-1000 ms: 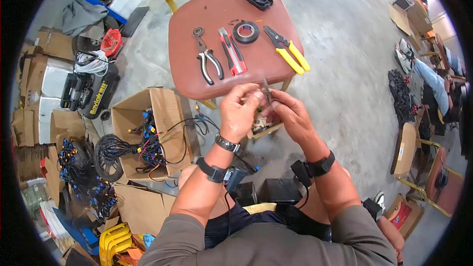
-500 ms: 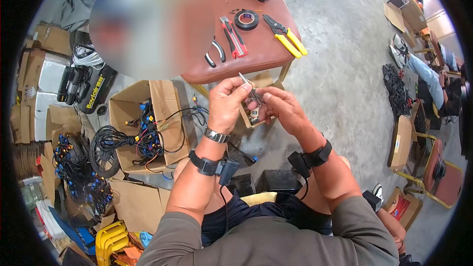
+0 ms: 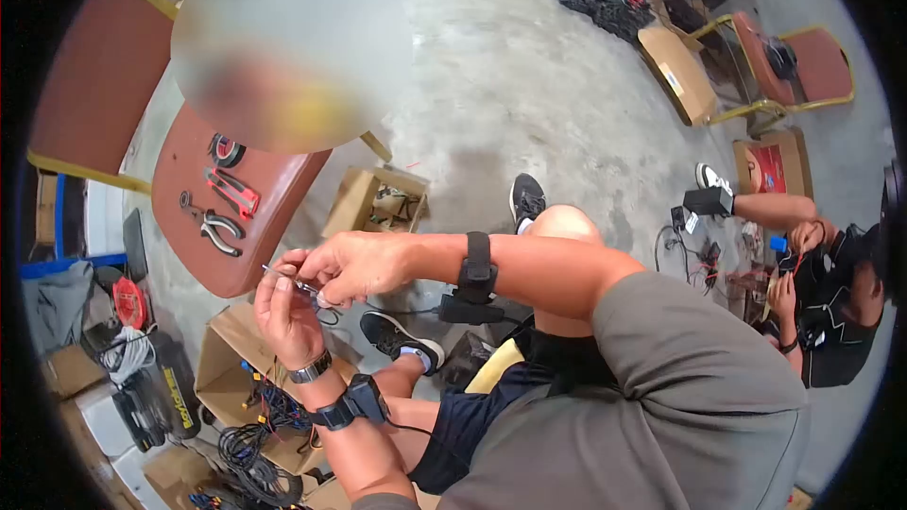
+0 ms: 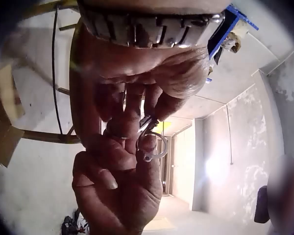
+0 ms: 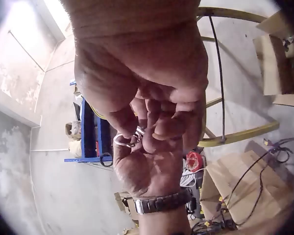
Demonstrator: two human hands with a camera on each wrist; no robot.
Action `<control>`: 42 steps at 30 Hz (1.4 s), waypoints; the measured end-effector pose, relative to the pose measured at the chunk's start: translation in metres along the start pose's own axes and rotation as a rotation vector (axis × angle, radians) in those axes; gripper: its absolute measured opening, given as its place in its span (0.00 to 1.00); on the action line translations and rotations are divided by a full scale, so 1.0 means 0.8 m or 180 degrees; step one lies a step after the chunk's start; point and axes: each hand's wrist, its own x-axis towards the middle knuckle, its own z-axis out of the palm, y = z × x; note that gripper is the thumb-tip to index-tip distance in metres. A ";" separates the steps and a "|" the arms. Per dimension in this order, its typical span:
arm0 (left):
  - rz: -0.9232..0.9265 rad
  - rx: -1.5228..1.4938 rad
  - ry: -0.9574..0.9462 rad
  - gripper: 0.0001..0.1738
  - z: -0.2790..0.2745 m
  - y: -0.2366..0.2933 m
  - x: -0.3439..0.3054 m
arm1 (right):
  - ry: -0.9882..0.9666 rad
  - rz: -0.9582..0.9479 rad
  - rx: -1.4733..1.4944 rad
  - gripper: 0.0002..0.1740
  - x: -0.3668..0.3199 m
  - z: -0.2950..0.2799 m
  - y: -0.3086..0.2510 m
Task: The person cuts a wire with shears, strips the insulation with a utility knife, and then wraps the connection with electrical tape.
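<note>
A small pair of metal scissors [image 3: 302, 285] with ring handles is held between both hands, beside the near edge of the chair seat in the head view. My left hand [image 3: 288, 321] pinches it near the blade end with thumb and fingers. From the other side my right hand [image 3: 364, 264] grips it with curled fingers. One ring of the scissors [image 4: 161, 152] shows at a fingertip in the left wrist view. Silver loops of the scissors [image 5: 121, 142] show by the right thumb in the right wrist view. Fingers hide much of the middle.
On the brown chair seat [image 3: 179, 246] lie pliers [image 3: 219, 231], a red utility knife [image 3: 231, 191] and black tape [image 3: 227, 149]. A small cardboard box [image 3: 345, 212] stands on the floor beyond. Below left sits a box of cables [image 3: 227, 349]. Another person [image 3: 836, 312] sits at right.
The head view has swung to the right, so the chair and both hands now appear farther left. Both hands stay together on the scissors, the right forearm now reaching across.
</note>
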 end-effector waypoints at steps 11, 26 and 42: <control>0.0307 0.1256 0.0514 0.08 0.029 -0.021 -0.004 | 0.0243 -0.0241 -0.0689 0.12 -0.017 -0.013 0.029; -0.0107 0.1131 0.0804 0.10 0.045 -0.038 0.016 | 0.0727 -0.0412 -0.1809 0.20 -0.027 -0.036 0.018; -0.0040 0.0846 0.1159 0.09 0.040 -0.039 0.032 | 0.0930 -0.0412 -0.1926 0.15 -0.007 -0.044 0.013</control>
